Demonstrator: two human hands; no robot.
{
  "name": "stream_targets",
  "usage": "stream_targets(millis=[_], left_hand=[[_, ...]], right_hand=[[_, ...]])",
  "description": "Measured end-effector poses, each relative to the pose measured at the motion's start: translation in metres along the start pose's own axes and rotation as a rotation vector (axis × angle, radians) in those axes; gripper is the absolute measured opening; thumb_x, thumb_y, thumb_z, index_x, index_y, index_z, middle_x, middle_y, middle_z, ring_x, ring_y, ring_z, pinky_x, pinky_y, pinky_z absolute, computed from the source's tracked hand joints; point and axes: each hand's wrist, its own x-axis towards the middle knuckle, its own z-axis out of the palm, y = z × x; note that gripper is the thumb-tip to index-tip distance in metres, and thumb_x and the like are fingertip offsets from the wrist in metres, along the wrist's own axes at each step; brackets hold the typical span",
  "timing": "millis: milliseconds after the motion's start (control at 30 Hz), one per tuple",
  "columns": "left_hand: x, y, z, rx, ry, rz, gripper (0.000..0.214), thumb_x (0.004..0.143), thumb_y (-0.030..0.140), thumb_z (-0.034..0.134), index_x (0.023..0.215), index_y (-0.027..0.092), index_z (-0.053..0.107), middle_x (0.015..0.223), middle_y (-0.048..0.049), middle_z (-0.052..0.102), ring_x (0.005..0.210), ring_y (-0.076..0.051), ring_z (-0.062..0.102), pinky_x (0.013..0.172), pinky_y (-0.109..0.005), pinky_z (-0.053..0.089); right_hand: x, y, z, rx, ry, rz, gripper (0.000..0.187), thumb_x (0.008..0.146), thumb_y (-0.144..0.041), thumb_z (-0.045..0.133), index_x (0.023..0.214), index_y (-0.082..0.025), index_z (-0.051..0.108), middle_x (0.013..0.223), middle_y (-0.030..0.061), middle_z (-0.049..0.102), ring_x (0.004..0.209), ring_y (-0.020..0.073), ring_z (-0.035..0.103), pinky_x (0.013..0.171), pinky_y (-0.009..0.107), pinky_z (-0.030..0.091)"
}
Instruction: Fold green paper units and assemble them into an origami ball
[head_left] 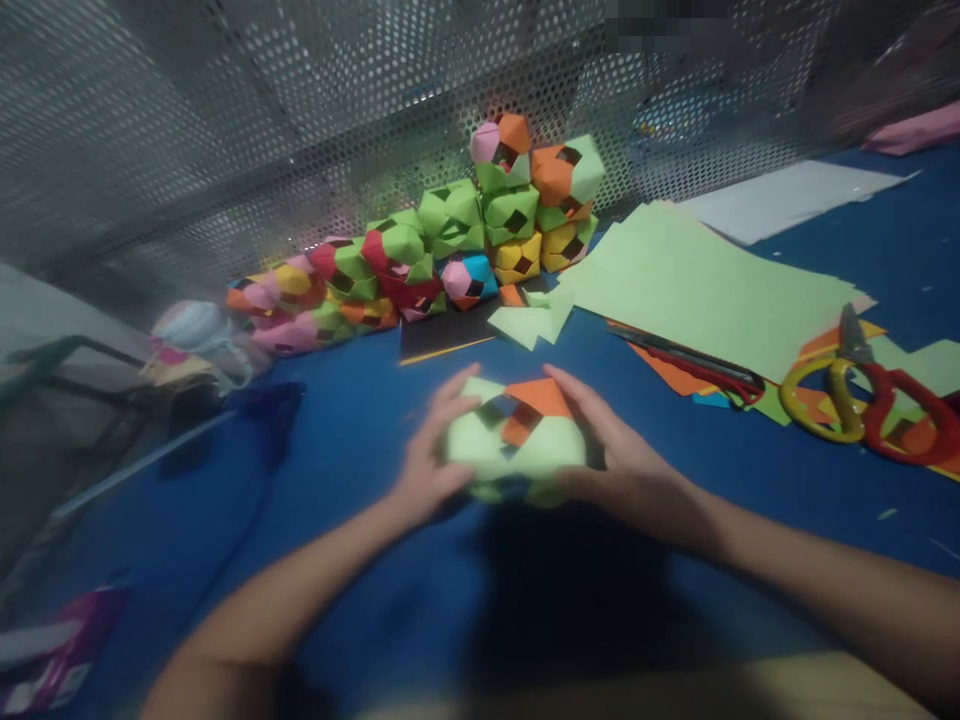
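Observation:
Between my two hands is a folded paper cube (517,450), pale green with an orange panel at its upper right and a dark diamond-shaped opening in its face. My left hand (439,445) grips its left side, the thumb low and the fingers higher up. On the right side my right hand (607,445) holds it the same way. The cube is over the blue table (360,580), and a dark shadow spreads below it. Whether its underside touches the table I cannot tell.
Several coloured paper cubes (450,220) are stacked against a perforated metal screen (337,120). Pale green sheets (697,270) lie to the right, near a red cutter (697,370) and scissors (862,400) with yellow and red handles. A blue glue gun (274,415) lies left.

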Motion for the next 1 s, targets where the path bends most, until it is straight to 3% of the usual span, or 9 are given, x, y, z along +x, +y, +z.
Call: stream_targets(millis=[333, 467, 800, 1000], left_hand=[[-0.002, -0.003, 0.003, 0.007, -0.006, -0.003, 0.053, 0.078, 0.055, 0.057, 0.127, 0.037, 0.049, 0.148, -0.0031, 0.033, 0.134, -0.031, 0.032, 0.107, -0.056, 0.025], [-0.003, -0.003, 0.005, 0.027, -0.02, 0.008, 0.054, 0.078, 0.055, 0.056, 0.129, 0.038, 0.047, 0.148, -0.003, 0.032, 0.136, -0.03, 0.029, 0.108, -0.055, 0.026], [-0.008, -0.002, 0.015, 0.045, 0.003, -0.087, 0.057, 0.079, 0.055, 0.055, 0.133, 0.037, 0.044, 0.15, -0.0051, 0.029, 0.138, -0.031, 0.024, 0.109, -0.056, 0.02], [-0.01, 0.001, 0.019, 0.011, 0.054, -0.135, 0.056, 0.081, 0.058, 0.049, 0.132, 0.037, 0.044, 0.148, -0.0037, 0.033, 0.137, -0.028, 0.027, 0.112, -0.052, 0.018]], right_hand=[[0.0, 0.004, 0.002, -0.013, -0.026, 0.019, 0.095, 0.071, -0.051, 0.066, 0.147, -0.022, 0.017, 0.151, 0.0108, 0.026, 0.134, 0.0351, 0.031, 0.103, 0.048, 0.039], [0.0, 0.002, 0.002, -0.027, 0.001, 0.028, 0.096, 0.069, -0.054, 0.066, 0.147, -0.02, 0.02, 0.152, 0.0114, 0.025, 0.136, 0.0359, 0.026, 0.105, 0.049, 0.035], [0.002, 0.01, 0.005, -0.07, 0.03, 0.027, 0.094, 0.071, -0.055, 0.065, 0.146, -0.021, 0.02, 0.152, 0.0124, 0.024, 0.138, 0.0338, 0.024, 0.11, 0.05, 0.025], [0.001, 0.007, 0.001, -0.109, -0.021, 0.019, 0.1, 0.071, -0.056, 0.066, 0.148, -0.021, 0.013, 0.154, 0.0116, 0.017, 0.139, 0.0338, 0.019, 0.111, 0.051, 0.023]])
